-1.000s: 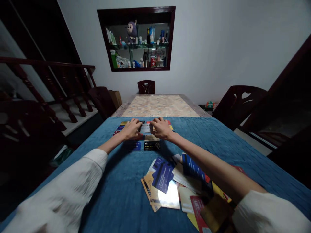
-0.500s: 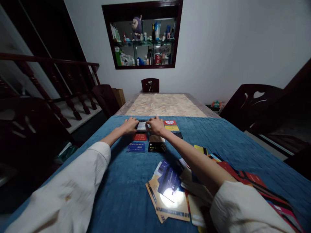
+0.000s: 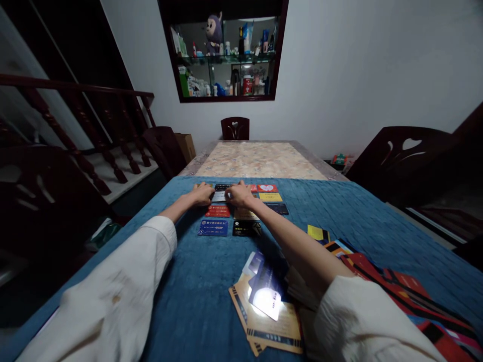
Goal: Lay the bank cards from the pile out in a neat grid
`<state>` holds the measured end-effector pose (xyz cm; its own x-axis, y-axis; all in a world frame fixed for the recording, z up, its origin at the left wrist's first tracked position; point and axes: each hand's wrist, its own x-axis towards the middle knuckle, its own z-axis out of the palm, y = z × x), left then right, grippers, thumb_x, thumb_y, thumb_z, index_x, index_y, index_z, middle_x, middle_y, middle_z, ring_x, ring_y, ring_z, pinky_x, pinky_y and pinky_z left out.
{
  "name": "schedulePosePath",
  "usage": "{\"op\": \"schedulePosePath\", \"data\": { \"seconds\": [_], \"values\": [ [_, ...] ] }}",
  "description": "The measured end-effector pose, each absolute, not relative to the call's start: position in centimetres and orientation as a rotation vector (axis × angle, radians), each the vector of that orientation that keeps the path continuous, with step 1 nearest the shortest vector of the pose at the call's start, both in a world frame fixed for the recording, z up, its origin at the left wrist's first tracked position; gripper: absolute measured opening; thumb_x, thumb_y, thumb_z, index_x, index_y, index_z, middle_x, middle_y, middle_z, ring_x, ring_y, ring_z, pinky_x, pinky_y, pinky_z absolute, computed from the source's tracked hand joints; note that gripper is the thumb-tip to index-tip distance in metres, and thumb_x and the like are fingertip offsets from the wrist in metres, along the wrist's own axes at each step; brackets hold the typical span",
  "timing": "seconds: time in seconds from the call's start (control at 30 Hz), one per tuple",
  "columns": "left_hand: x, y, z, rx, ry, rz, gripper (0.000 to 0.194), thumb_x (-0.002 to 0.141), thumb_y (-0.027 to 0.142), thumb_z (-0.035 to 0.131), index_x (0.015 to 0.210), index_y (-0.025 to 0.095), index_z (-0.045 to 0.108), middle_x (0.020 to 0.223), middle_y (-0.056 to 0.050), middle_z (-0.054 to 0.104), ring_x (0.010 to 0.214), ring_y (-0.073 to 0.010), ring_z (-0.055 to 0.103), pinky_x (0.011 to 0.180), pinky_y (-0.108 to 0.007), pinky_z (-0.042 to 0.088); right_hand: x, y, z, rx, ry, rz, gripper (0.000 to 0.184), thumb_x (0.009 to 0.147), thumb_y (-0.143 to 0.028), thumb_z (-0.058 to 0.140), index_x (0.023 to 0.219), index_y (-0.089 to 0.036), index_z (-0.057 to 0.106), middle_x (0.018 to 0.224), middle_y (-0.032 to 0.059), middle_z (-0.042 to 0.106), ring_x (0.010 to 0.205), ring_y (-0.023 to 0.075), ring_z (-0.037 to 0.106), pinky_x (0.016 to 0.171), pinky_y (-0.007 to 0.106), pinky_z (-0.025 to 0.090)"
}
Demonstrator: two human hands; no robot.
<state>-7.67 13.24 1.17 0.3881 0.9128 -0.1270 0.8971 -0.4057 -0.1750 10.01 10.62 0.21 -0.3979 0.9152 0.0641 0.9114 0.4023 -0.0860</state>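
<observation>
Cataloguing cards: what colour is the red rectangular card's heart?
The printed heart is mostly white in the head view.

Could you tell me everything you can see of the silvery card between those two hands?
The silvery card looks like thin, smooth plastic, pale grey, with markings too small to read. It appears to lie flat on the blue cloth, between a dark card beyond it and a red card nearer the person. The left hand is at its left end and the right hand at its right; exact finger contact is unclear.
</observation>
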Motion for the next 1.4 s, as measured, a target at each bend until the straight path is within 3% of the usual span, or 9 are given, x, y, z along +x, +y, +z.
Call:
{"op": "schedulePosePath", "data": {
  "seconds": [0.5, 1.0, 1.17, 1.4],
  "values": [
    [-7.7, 14.2, 0.4, -2.567, -1.615, 0.382, 0.028, 0.073, 0.018, 0.057, 0.100, 0.018, 0.065, 0.123, -0.015, 0.056, 0.119, -0.0346, 0.043, 0.100, -0.053, 0.037, 10.2, 11.0, -0.2, -1.702, -2.578, 0.091, 0.034, 0.088, -0.031, 0.053, 0.118, -0.027, 0.069, 0.133, 0.0102, 0.060, 0.125, 0.0352, 0.042, 0.094, 0.052, 0.038],
    [-7.3, 14.8, 0.7, -2.524, -1.598, 0.410, 0.045, 0.064, 0.011, 0.053, 0.107, 0.019, 0.065, 0.128, -0.014, 0.058, 0.124, -0.0339, 0.043, 0.098, -0.049, 0.040, 12.0, 10.6, 0.0, -1.646, -2.547, -0.042, 0.036, 0.088, -0.033, 0.054, 0.121, -0.027, 0.066, 0.131, 0.0099, 0.060, 0.123, 0.0333, 0.041, 0.092, 0.048, 0.039],
    [-6.5, 13.6, 1.3, -2.518, -1.512, 0.229, 0.039, 0.070, 0.012, 0.053, 0.105, 0.017, 0.068, 0.123, -0.015, 0.062, 0.121, -0.0346, 0.047, 0.094, -0.044, 0.041, 14.7, 9.5, 0.5, -1.614, -2.510, -0.111, 0.033, 0.088, -0.034, 0.055, 0.118, -0.027, 0.067, 0.127, 0.0092, 0.062, 0.120, 0.0325, 0.040, 0.089, 0.045, 0.038],
    [-3.5, 10.1, 1.8, -2.540, -1.328, -0.196, 0.026, 0.086, 0.017, 0.046, 0.095, 0.016, 0.070, 0.100, -0.013, 0.069, 0.100, -0.0297, 0.058, 0.083, -0.038, 0.042, 18.6, 6.6, 0.9, -1.588, -2.439, -0.197, 0.025, 0.093, -0.026, 0.049, 0.105, -0.022, 0.069, 0.113, 0.0097, 0.068, 0.113, 0.0287, 0.043, 0.081, 0.038, 0.032]
  ]
}}
